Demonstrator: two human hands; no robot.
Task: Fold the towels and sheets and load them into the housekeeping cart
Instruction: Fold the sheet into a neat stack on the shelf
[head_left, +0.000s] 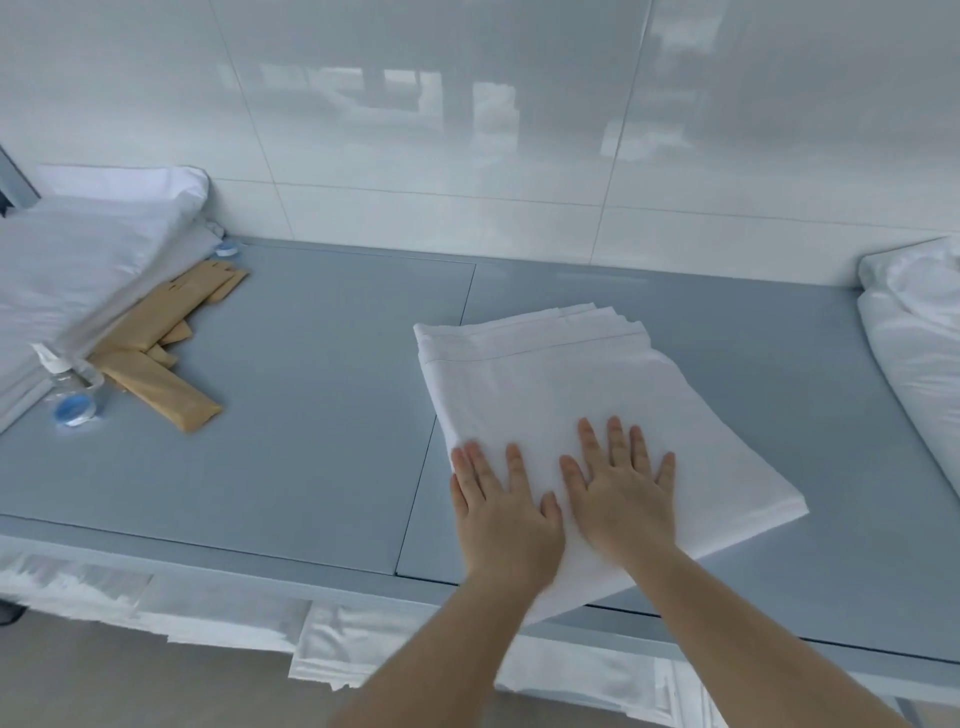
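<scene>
A white folded sheet (550, 384) lies on the grey-blue table (311, 395), right of centre, its near corner hanging a little over the front edge. My left hand (501, 512) presses flat on the sheet's near left part, fingers straight. Beside it my right hand (621, 491) lies flat on the sheet too, fingers spread. A stack of white linen (88, 260) sits at the far left of the table. Loose white linen (919, 338) lies at the right edge.
Tan paper sleeves (156, 358) lie in a loose heap left of centre. A clear bottle with a white cap (67, 376) and a blue-lidded cup (75, 408) stand by the linen stack. A white tiled wall (467, 130) backs the table. White cloth (332, 644) shows under the table's front edge.
</scene>
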